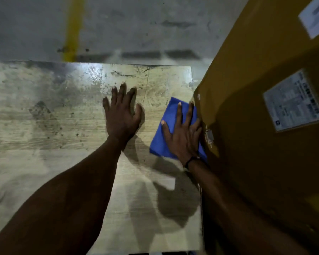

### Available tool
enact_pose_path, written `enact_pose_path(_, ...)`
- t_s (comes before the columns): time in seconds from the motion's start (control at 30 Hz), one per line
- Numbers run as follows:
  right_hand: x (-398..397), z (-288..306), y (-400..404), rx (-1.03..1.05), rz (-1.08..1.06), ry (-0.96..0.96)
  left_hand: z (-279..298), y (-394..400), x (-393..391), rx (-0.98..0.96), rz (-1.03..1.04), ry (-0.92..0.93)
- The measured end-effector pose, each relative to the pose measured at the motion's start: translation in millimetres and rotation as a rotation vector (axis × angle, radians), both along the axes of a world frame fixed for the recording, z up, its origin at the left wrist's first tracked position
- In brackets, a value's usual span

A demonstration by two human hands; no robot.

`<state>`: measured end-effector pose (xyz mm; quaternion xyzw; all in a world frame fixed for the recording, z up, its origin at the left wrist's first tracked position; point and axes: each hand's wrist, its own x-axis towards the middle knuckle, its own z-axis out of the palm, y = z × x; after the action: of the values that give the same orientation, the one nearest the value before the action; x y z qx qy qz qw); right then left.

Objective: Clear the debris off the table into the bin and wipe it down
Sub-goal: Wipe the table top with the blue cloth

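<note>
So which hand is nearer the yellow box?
Right. The right hand presses the blue cloth against the yellow box; the left hand lies flat on the table, farther away.

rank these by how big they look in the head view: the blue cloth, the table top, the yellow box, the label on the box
1. table top
2. yellow box; cut off by the frame and near the camera, so its rank against the table is unsure
3. blue cloth, partly under the right hand
4. label; looks close to the cloth

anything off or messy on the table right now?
Yes. The table is still grimy: dark smudges and specks on its left and far parts. The right hand presses a blue cloth flat beside a yellow box; the left hand lies flat.
</note>
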<state>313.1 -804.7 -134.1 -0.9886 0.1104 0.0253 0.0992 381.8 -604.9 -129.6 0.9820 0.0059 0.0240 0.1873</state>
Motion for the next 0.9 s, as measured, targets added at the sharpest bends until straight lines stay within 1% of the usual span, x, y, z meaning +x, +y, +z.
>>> enact_pose_path(0.13, 100.1, -2.9, -2.3, 0.047, -0.014, -0.003, -4.6, 1.6, 3.3, 0.007, 0.007, -0.027)
enact_pose_path(0.2, 120.4, -3.4, -4.8, 0.030, -0.001, -0.002, -5.4, 1.9, 4.1, 0.001, 0.004, -0.035)
enact_pose_path(0.27, 104.8, -1.6, -5.5, 0.019, 0.024, -0.013, -4.9, 1.9, 4.2, -0.005, 0.007, -0.042)
enact_pose_path(0.33, 62.9, -0.4, -5.2, 0.011, 0.052, -0.037, -3.4, 1.3, 3.5, -0.005, 0.007, -0.036)
enact_pose_path(0.4, 20.3, 0.1, -5.2, 0.000, 0.059, -0.014, -1.9, -0.1, 3.3, -0.009, 0.005, -0.023)
enact_pose_path(0.43, 9.7, -0.2, -4.0, -0.009, 0.057, 0.001, -1.5, 0.5, 3.4, -0.007, 0.004, -0.022)
enact_pose_path(0.5, 14.5, -1.9, -1.3, -0.020, 0.026, 0.002, -2.2, 0.7, 2.2, -0.005, 0.001, -0.028)
enact_pose_path(0.63, 90.9, -11.0, 0.8, -0.009, -0.029, -0.041, -4.4, 2.1, 4.2, -0.012, 0.006, -0.032)
enact_pose_path(0.73, 145.0, -11.7, -6.0, -0.011, -0.005, -0.037, -5.8, 2.2, 3.6, 0.003, 0.001, -0.038)
enact_pose_path(0.8, 172.2, -10.1, -11.6, -0.005, 0.017, -0.015, -7.6, 2.6, 4.4, -0.001, 0.001, -0.037)
enact_pose_path(0.9, 198.5, -3.8, -15.5, 0.018, 0.037, -0.035, -8.1, 1.1, 3.8, -0.001, 0.013, -0.046)
